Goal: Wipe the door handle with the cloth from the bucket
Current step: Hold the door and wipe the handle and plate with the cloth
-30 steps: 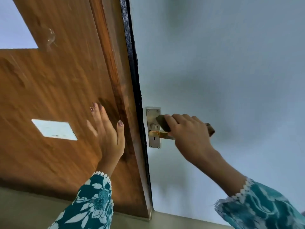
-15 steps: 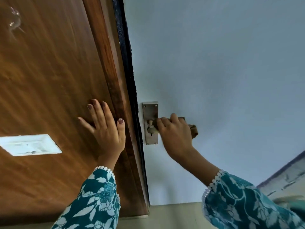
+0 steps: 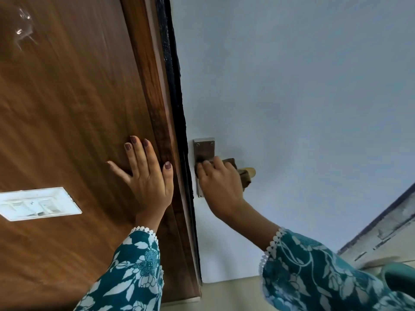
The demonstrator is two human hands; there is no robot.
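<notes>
Against the wooden door [image 3: 67, 131], the left hand [image 3: 146, 176] was laid flat and empty to steady it, while a brown cloth [image 3: 233, 164] was clenched around the door handle [image 3: 248, 170] by the right hand [image 3: 219, 182].

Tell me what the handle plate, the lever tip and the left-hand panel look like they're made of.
Handle plate: brushed steel by the look, grey and matte, with two screws at its top.
Lever tip: brass-coloured metal, probably; yellow and shiny.
Panel: wood or wood-look laminate; brown grain streaks, glossy glare up top. Which one is unclear.
</notes>
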